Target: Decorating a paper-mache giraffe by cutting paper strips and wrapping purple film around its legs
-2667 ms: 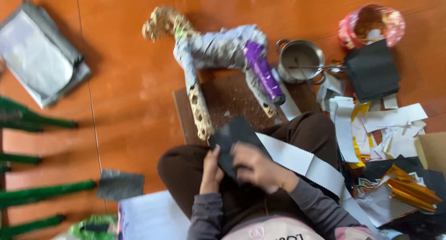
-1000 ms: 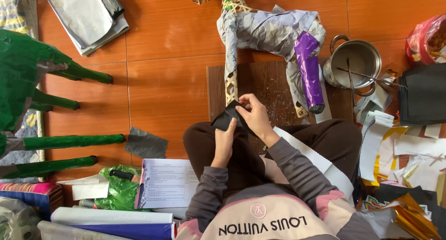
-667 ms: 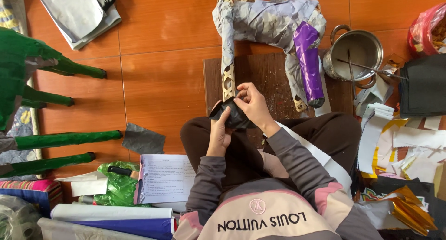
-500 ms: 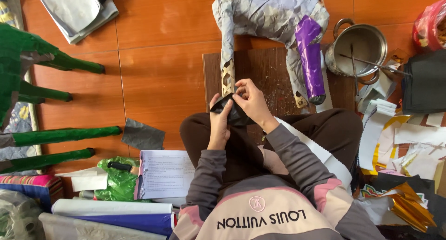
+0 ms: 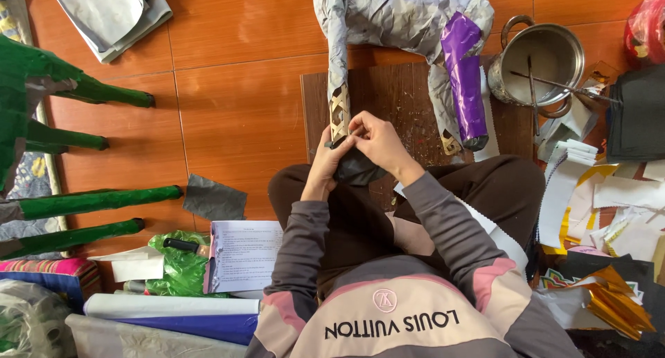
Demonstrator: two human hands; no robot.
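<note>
Pot [image 5: 542, 60] right of board [image 5: 388, 95]; paper figure [image 5: 409, 19] on it; booklet [image 5: 244, 254] lower left.

Orange tiled floor [image 5: 228, 88], brown board [image 5: 402, 95]

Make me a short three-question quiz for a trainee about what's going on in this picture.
1. True or false: both hands press a black sheet against the bare woven leg of the paper figure.
2. Which colour is the wrapped leg nearest the pot? A green, B purple, C red.
3. Fill in: the figure's legs stand on a dark wooden ____.

Key
1. True. The left hand and right hand meet at the foot of that leg, holding the sheet.
2. B.
3. Board.
</note>
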